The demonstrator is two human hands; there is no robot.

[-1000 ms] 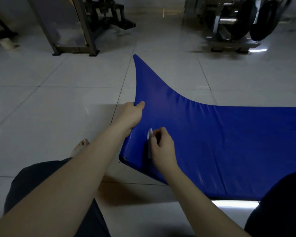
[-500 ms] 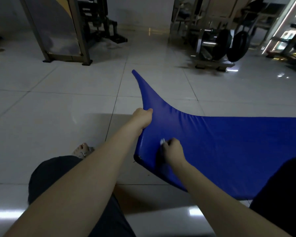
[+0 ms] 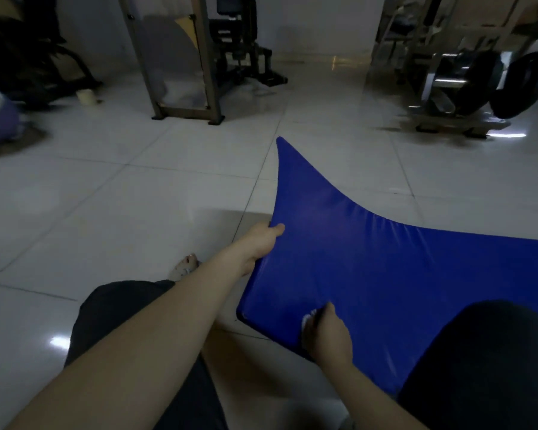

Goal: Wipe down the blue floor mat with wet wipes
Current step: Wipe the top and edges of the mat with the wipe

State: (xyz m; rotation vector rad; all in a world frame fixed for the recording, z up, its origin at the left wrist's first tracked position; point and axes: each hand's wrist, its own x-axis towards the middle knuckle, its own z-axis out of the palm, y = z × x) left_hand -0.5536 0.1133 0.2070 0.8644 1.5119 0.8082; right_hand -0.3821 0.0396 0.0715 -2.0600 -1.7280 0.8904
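Observation:
A blue padded floor mat (image 3: 385, 268) lies on the tiled floor with its left end lifted, so the far corner points up. My left hand (image 3: 260, 243) grips the mat's raised left edge, thumb on top. My right hand (image 3: 326, 336) holds a small white wet wipe (image 3: 308, 318) and presses it on the mat near the front left corner. Most of the wipe is hidden under my fingers.
Pale glossy floor tiles (image 3: 121, 212) lie to the left. A metal-framed gym machine (image 3: 184, 63) stands at the back centre and a weight rack with dark plates (image 3: 479, 85) at the back right. My dark-clad knees fill the lower corners, with a bare foot (image 3: 185, 266) between.
My right hand has slid the wipe toward me, down to the mat's front left corner. My left hand keeps its grip on the raised edge. The camera view has shifted.

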